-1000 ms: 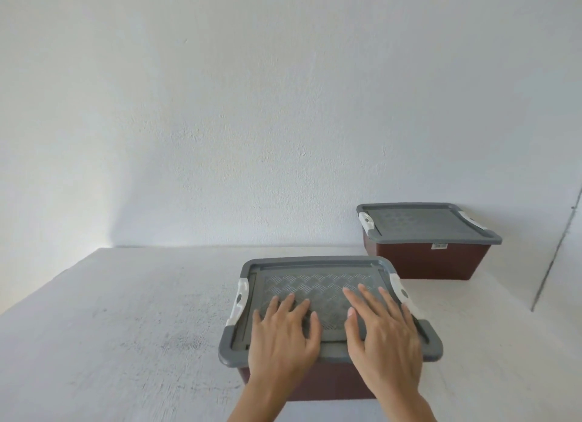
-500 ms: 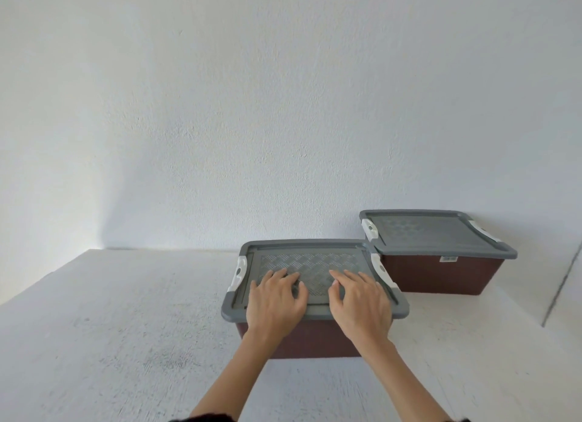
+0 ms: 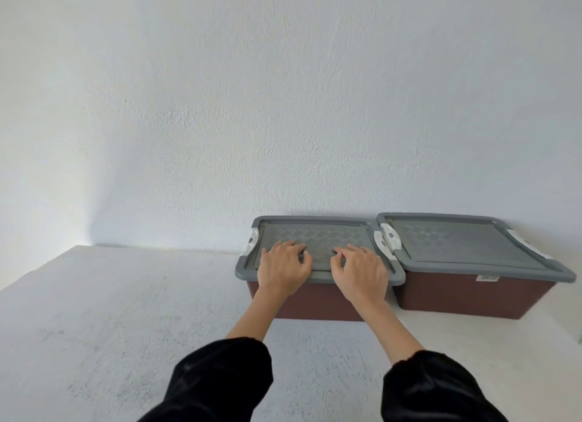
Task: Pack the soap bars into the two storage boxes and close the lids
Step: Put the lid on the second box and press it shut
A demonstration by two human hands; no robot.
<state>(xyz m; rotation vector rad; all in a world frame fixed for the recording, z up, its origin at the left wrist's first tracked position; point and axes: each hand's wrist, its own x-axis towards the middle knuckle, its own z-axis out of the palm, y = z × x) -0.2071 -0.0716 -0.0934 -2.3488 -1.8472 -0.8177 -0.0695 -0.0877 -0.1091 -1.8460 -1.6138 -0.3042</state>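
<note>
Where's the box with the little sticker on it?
Head view: the sticker box sits far right on the table, by the wall, beside the other box.

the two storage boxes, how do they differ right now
The left box has the left hand and right hand resting on its lid; the right box is untouched. The right box shows a small white label on its front; the left box shows none, though arms hide part of it. Both have brown bodies, grey lids on and white latches.

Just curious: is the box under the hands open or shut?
Shut: the grey lid lies flat on the brown box.
</note>
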